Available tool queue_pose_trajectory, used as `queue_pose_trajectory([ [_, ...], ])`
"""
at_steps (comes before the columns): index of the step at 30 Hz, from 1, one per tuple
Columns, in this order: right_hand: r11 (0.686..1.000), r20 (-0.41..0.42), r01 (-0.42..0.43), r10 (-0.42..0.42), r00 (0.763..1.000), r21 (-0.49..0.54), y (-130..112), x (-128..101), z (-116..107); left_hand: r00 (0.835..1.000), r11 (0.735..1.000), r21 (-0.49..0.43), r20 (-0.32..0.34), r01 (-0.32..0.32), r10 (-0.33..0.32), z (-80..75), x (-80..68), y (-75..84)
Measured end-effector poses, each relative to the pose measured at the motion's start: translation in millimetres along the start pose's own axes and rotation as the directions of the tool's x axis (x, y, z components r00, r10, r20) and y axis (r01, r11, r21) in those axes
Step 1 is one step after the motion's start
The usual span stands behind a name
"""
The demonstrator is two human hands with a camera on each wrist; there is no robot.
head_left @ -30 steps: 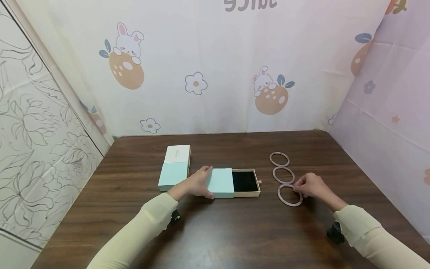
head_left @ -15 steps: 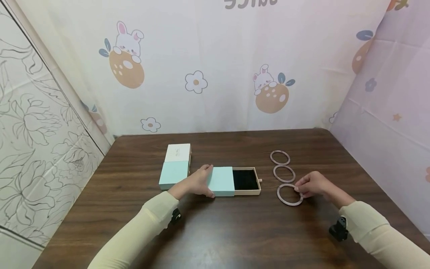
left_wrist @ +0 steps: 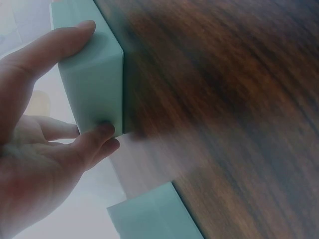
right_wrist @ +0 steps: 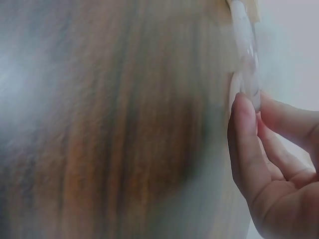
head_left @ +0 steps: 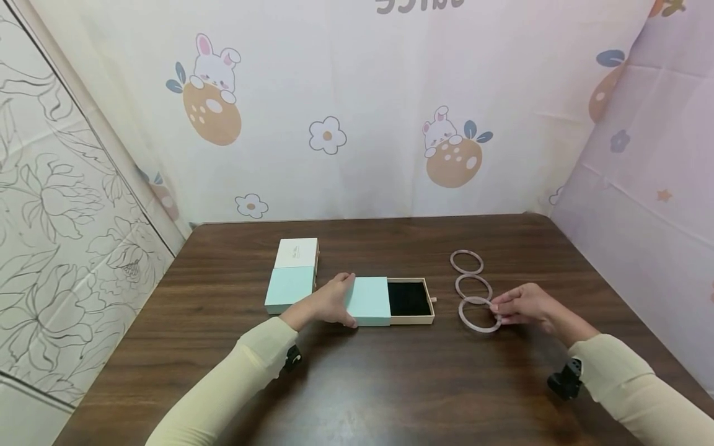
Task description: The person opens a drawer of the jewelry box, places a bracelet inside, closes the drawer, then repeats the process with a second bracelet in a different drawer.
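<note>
Pinching nearest ring (head_left: 481, 330): right fingers (right_wrist: 286, 118) | gripping teal box (head_left: 369, 300): left fingers (left_wrist: 89, 143)

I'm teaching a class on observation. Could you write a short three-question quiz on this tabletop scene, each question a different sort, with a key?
1. Multiple choice: how many rings are in view? A) two B) three C) five
2. True or false: the right hand pinches one of them while the left hand grips the opened mint box.
3. Fill the gap: the padding inside that box is coloured ____.

Key: 1 B; 2 true; 3 black.
</note>
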State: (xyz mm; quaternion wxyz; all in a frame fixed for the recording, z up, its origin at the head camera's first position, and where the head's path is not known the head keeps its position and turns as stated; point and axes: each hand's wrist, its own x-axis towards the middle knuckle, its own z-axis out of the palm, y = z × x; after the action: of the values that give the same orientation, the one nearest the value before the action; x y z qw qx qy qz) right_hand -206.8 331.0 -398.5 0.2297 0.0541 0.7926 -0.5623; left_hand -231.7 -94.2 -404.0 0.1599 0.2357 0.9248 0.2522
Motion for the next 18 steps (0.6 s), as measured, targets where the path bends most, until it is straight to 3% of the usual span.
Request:
queue_pose_trajectory([
  [18,0.991,-0.010,0.081,-0.080,0.997,0.105,-19.9,6.1,19.8,1.000,1.000,0.001,-0.008,0.013,-0.013,2.2,0.1,0.5],
])
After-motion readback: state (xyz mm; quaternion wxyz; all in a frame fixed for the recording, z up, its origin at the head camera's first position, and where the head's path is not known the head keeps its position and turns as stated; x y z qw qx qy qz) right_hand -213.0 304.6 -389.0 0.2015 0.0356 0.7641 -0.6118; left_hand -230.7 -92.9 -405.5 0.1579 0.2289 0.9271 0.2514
